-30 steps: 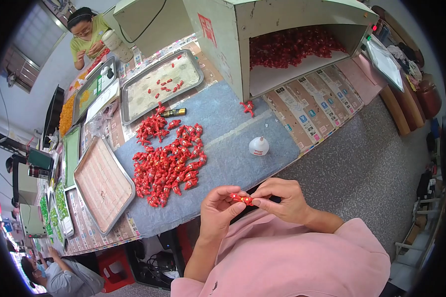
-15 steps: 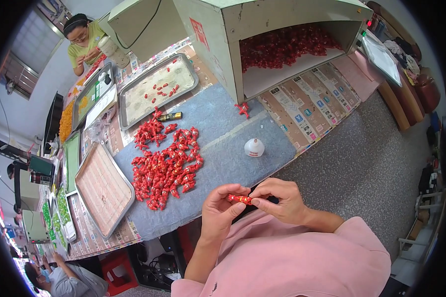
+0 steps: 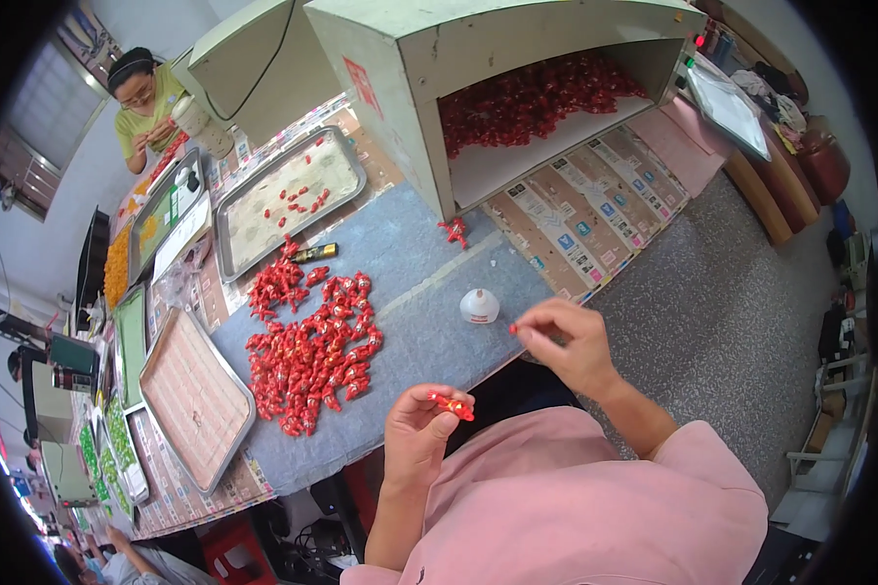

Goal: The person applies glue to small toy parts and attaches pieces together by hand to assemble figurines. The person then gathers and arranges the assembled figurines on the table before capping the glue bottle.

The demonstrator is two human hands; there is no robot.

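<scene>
A small red figurine with gold marks is pinched between the thumb and fingers of my left hand, just off the table's front edge. My right hand is apart from it, to the right, its thumb and forefinger closed on a tiny red piece. Beside those fingertips stands a small white squeeze bottle with a rounded body and short tip. Left of it, a heap of similar red figurines covers part of the blue-grey mat. One lone red figurine lies near the metal box.
A metal box with an open front holds many red pieces at the back. Behind the heap, a metal tray carries scattered red pieces; another tray stands left. A dark cylinder lies by the heap. A co-worker sits far left.
My right hand has left the figurine and moved right and up toward the squeeze bottle, with a tiny red piece in its fingertips. My left hand keeps the figurine, now tilted. The view has shifted slightly.
</scene>
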